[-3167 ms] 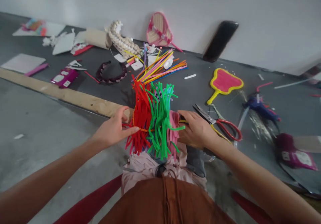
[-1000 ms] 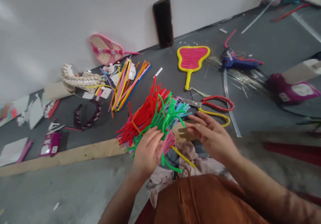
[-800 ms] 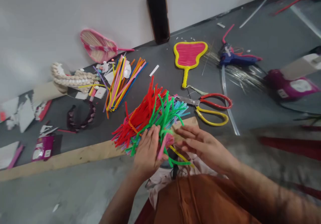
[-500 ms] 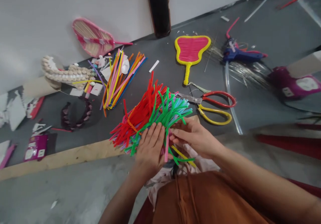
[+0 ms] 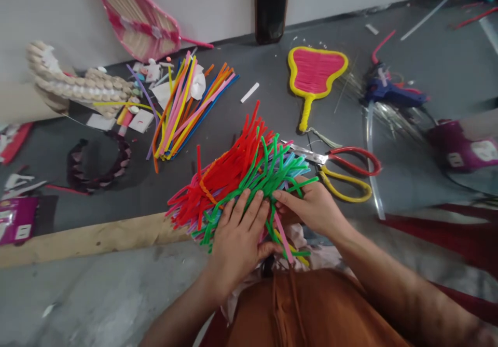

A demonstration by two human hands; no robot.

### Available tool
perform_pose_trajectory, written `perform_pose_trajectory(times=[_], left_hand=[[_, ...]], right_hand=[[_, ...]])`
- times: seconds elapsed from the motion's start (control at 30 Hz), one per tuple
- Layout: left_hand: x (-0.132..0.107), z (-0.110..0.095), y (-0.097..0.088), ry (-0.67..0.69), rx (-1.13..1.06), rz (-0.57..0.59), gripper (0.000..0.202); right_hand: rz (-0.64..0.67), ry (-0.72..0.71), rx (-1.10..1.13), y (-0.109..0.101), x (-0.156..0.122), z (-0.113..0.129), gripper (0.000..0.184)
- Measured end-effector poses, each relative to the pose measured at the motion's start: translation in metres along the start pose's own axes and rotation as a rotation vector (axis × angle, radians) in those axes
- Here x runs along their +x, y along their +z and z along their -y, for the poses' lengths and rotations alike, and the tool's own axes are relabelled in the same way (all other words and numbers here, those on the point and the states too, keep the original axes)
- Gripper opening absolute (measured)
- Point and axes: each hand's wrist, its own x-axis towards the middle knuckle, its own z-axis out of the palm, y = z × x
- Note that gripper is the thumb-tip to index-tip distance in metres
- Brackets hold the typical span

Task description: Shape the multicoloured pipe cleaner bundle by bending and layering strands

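Note:
A thick bunch of pipe cleaners (image 5: 237, 176), red, green, light blue and pink, is strung on an orange strand and rests over my lap and a wooden plank (image 5: 89, 238). My left hand (image 5: 239, 240) lies on its near side, fingers together and pressing the green pieces down. My right hand (image 5: 309, 207) pinches pipe cleaners at the right side of the bunch, where a pink piece and a yellow one hang down.
Red-and-yellow scissors (image 5: 342, 168) lie right of the bunch. Behind are a loose pile of straight pipe cleaners (image 5: 187, 111), a yellow-rimmed pink paddle (image 5: 315, 74), a blue glue gun (image 5: 389, 90), a dark braided headband (image 5: 97, 163), a woven fan (image 5: 136, 17) and a black phone (image 5: 270, 4) against the wall.
My right hand went from open beside the bunch to pinching pieces at its right side. My left hand stayed pressed on the green part. The view dropped closer.

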Motion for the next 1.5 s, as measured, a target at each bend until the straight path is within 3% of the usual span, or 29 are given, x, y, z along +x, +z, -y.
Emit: perform_pose_trajectory(times=[0.23,0.33,0.4,0.5,0.6,0.7,0.87,0.97,1.07,1.2,1.37,1.5], left_hand=[[0.002,-0.003,-0.001,-0.036,-0.054,-0.011,0.065],[0.001,-0.004,0.000,-0.039,-0.068,0.004,0.064],[0.001,-0.005,0.002,-0.042,-0.072,0.005,0.065],[0.000,-0.005,0.003,-0.058,-0.081,-0.005,0.069],[0.001,-0.005,0.002,-0.045,-0.088,-0.016,0.071],[0.001,-0.006,0.001,-0.041,-0.094,-0.021,0.074],[0.000,-0.009,0.003,-0.041,-0.159,-0.120,0.070],[-0.001,-0.005,0.001,-0.011,-0.186,-0.140,0.081],[-0.008,0.004,-0.012,0.063,-0.142,-0.083,0.084],[-0.030,0.020,-0.041,0.083,-0.096,-0.063,0.054],[-0.050,0.020,-0.075,0.066,-0.137,-0.199,0.036],[-0.040,0.002,-0.075,0.091,-0.091,-0.297,0.026]], right_hand=[[-0.169,-0.328,-0.315,0.003,-0.005,-0.007,0.024],[-0.076,-0.314,-0.246,0.006,-0.009,-0.006,0.018],[-0.006,-0.383,-0.233,0.007,-0.011,-0.005,0.019],[-0.029,-0.579,-0.405,0.005,-0.012,-0.005,0.019],[-0.097,-0.616,-0.621,-0.001,-0.012,-0.008,0.023],[-0.039,-0.655,-0.775,-0.004,-0.014,-0.014,0.030],[0.109,-0.986,-1.001,-0.001,-0.019,-0.026,0.049],[0.118,-1.066,-1.115,-0.001,-0.019,-0.026,0.056],[0.141,-1.117,-1.198,-0.003,-0.014,-0.021,0.054],[0.148,-1.226,-1.364,-0.005,-0.009,-0.009,0.040],[0.179,-1.216,-1.650,0.005,-0.013,0.005,0.033],[0.219,-1.186,-1.678,0.010,-0.014,0.009,0.034]])
